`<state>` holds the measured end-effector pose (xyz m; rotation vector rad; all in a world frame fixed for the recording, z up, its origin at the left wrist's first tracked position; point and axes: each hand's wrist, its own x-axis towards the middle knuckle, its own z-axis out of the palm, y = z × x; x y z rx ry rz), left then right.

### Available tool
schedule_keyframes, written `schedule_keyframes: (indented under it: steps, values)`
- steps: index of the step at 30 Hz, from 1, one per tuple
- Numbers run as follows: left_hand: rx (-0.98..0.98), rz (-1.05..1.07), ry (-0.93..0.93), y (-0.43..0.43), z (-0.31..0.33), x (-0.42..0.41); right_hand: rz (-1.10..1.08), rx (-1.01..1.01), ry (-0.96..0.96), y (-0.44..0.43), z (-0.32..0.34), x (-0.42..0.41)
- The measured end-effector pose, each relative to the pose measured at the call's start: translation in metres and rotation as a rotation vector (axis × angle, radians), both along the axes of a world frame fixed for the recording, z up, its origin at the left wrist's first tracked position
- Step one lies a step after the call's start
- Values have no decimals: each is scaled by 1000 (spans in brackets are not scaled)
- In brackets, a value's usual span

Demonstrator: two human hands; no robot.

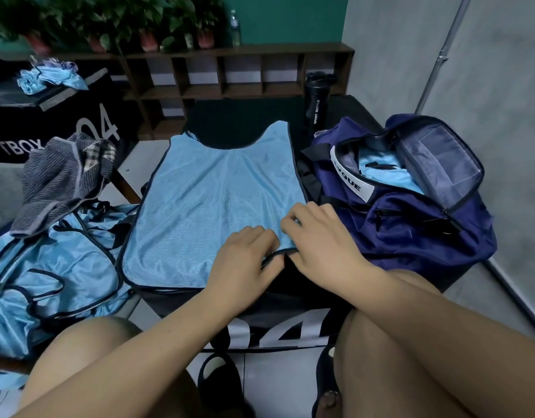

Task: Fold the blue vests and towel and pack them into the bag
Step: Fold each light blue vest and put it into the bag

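Observation:
A light blue vest (212, 200) with dark trim lies spread flat on a black box (245, 116), neck opening away from me. My left hand (245, 260) and my right hand (317, 242) sit side by side at its near right corner, both pinching the dark hem. To the right stands an open navy bag (411, 224) with a blue vest (390, 173) inside. A heap of more blue vests (49, 267) lies at the left. A grey striped towel (61, 179) is bunched above that heap.
A black sport bottle (316, 101) stands behind the bag. Another black box (49, 116) at the far left carries a crumpled blue vest (49, 76). A brown cubby shelf (239, 73) with potted plants lines the back wall. My knees frame the foreground.

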<state>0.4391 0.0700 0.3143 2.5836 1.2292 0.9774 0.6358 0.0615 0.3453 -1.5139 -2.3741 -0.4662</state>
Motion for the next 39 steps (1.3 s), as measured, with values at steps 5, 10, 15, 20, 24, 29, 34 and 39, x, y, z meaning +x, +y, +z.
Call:
schedule_keyframes:
  steps: [5,10,15,20,24,29,34,39]
  values:
    - [5,-10,49,1,0,-1,-1,59,-47,7,3,6]
    - [-44,-43,143,3,-1,-5,68,79,-114,9,10,27]
    - [-148,-140,282,5,-5,-8,167,-133,-255,7,-3,43]
    - [-357,-261,272,8,4,-20,186,-372,-184,11,4,50]
    - [-438,-237,95,32,31,-36,145,-587,-22,27,30,50]
    - [-444,-35,-1,105,55,-65,93,-551,136,80,62,47]
    - [-416,219,-32,203,61,-92,-44,-482,274,169,81,40]
    - [-391,380,-52,292,63,-109,-196,-446,304,260,85,34]
